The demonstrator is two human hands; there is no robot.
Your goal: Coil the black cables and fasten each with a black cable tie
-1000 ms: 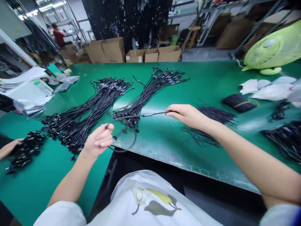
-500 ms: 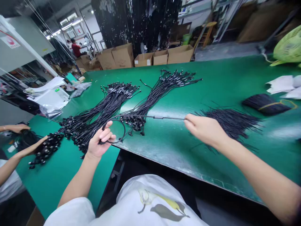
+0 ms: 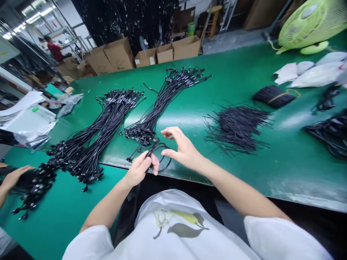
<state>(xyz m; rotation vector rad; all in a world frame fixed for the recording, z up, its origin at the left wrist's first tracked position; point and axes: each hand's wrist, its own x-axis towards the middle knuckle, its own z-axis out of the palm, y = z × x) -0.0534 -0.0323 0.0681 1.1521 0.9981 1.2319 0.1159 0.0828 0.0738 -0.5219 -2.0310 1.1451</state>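
Note:
A black cable, looped into a small coil, is held by my left hand above the table's front edge. Right beside the coil, my right hand has its thumb and fingers apart, with nothing gripped between them. Behind my hands lies a bundle of black cables, its connector ends nearest me. Another, larger cable bundle is to the left. On the right is a loose pile of short black ties.
On the green table are a banded black bundle, white packets, coiled cables and a yellow-green fan. Papers lie at left. A co-worker's hand is near connectors at far left. Cardboard boxes stand behind.
My right hand has come left from the stretched cable end and opened beside my left hand. The cable is now gathered in a coil. The view has shifted to the right.

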